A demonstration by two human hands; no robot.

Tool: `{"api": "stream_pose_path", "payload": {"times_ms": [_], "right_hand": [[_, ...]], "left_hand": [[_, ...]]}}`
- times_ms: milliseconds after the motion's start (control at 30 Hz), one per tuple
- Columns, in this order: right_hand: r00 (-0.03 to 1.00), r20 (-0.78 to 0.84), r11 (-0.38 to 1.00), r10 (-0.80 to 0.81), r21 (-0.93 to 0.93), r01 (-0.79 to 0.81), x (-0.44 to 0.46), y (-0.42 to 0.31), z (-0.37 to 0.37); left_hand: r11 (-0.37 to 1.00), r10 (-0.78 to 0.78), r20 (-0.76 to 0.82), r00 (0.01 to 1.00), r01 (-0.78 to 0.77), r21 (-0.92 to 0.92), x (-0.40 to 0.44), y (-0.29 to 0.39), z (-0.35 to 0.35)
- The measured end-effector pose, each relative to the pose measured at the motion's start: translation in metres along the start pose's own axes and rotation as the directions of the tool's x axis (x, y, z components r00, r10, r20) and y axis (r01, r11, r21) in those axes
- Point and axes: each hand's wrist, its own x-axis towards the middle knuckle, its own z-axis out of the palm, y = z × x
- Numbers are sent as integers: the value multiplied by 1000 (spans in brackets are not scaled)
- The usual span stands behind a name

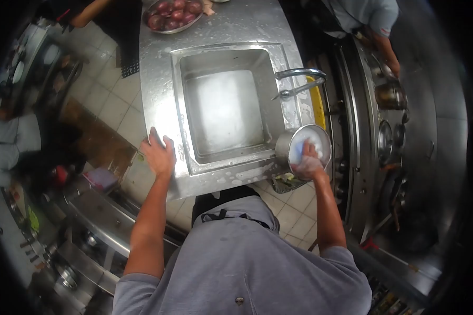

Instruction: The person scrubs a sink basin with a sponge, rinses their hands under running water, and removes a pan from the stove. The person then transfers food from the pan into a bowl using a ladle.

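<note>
Pot [283, 149]: tilting beside sink [223, 113].
Right grip [308, 163]: pressing something bluish [299, 146] inside; cannot tell if clamping.
Left grip [158, 155]: resting on counter [157, 79], fingers spreading apart.

Inside the steel pot [283, 148] right of center, the right hand [308, 161] and white suds [318, 144] partly hide a bluish thing [298, 147], too blurred to identify. The top edge crops the bowl [175, 31] of red onions [172, 14] and the upper-right co-worker [365, 16]. At far left, another co-worker [17, 137] is blurred; small items [399, 302] lower right are too dim to name.
</note>
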Motion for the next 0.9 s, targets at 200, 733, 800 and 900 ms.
{"api": "stream_pose_path", "payload": {"times_ms": [200, 733, 800, 900], "right_hand": [[843, 507, 971, -181, 227, 72, 25, 26, 32], [888, 458, 225, -44, 871, -438, 76, -52, -172], [861, 459, 508, -219, 807, -301, 106, -103, -162], [613, 664, 561, -428, 727, -397, 145, -206, -89]], "left_hand": [[1000, 5, 9, 1000, -5, 13, -4, -5, 4], [1000, -17, 29, 999, 17, -13, 2, -4, 3], [1000, -20, 14, 1000, 20, -6, 3, -3, 3], [1000, -22, 20, 1000, 22, -16, 4, -2, 1]]}}
